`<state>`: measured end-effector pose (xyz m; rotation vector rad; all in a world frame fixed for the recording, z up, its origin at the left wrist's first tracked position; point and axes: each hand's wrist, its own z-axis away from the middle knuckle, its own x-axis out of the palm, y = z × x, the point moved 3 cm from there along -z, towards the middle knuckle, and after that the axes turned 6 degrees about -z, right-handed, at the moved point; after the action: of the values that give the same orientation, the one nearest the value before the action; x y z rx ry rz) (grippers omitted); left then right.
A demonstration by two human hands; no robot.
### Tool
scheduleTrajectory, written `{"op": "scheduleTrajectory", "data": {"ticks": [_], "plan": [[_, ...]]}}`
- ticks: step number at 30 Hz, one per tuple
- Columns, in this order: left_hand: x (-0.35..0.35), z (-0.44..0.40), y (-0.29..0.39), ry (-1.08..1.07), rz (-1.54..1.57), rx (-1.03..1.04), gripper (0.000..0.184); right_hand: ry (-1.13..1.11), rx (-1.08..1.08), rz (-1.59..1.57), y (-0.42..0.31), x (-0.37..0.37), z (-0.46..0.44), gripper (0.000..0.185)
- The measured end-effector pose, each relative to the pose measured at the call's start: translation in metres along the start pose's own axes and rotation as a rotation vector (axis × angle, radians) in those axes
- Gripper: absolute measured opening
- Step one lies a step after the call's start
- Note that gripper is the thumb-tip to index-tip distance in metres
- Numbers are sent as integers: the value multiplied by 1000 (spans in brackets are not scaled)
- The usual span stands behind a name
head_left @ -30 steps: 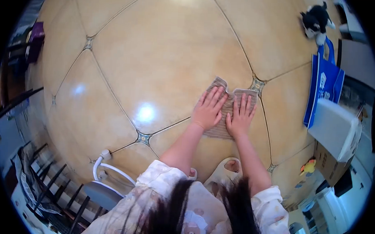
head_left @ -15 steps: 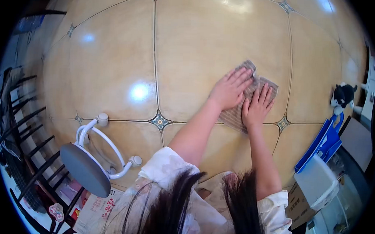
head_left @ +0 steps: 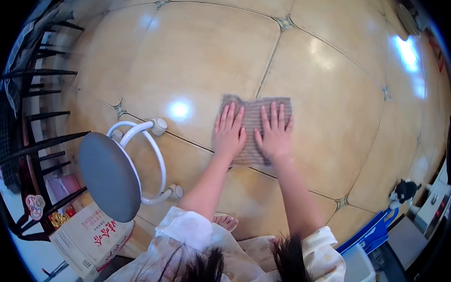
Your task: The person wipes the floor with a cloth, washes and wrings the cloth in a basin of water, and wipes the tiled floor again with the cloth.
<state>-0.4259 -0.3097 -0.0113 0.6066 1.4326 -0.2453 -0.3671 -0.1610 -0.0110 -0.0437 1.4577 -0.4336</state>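
Observation:
A brown striped cloth [head_left: 250,137] lies spread on the tan tiled floor [head_left: 203,55], covering part of a grout line. My left hand [head_left: 229,133] rests flat on its left half, fingers extended and slightly apart. On the right half lies my right hand [head_left: 275,133], palm down with its fingers spread. Both hands press on top of the cloth and neither grips it. The cloth's top edge shows beyond the fingertips, with a small dip near the middle.
To the left stand a grey-seated stool [head_left: 110,176] with white legs, a black slatted chair [head_left: 47,115] and a white box with red writing [head_left: 93,233]. At the right are a blue bag [head_left: 371,233], a black-and-white plush dog [head_left: 403,191] and a white bin [head_left: 355,267].
The view has turned, bringing the stool and box further in. Both hands and the cloth have shifted over the floor, and the cloth now lies flatter and squarer than half a second ago.

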Motion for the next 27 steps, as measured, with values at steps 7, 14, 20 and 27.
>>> {"op": "scheduleTrajectory", "data": {"ticks": [7,14,20,27], "plan": [[-19,20,-57,-35,-28,-38,67,-26,-116,-29,-55,12,-17,72],[-18,-13,-64,-10,-20,-95,67,-31,-148,-22,-55,3,-47,70],[-14,-15,-63,-22,-4,-100,69,-57,-143,10,-53,3,-50,70],[-14,-19,-62,-55,-48,-96,71,-49,-75,-26,-50,7,-45,68]]}}
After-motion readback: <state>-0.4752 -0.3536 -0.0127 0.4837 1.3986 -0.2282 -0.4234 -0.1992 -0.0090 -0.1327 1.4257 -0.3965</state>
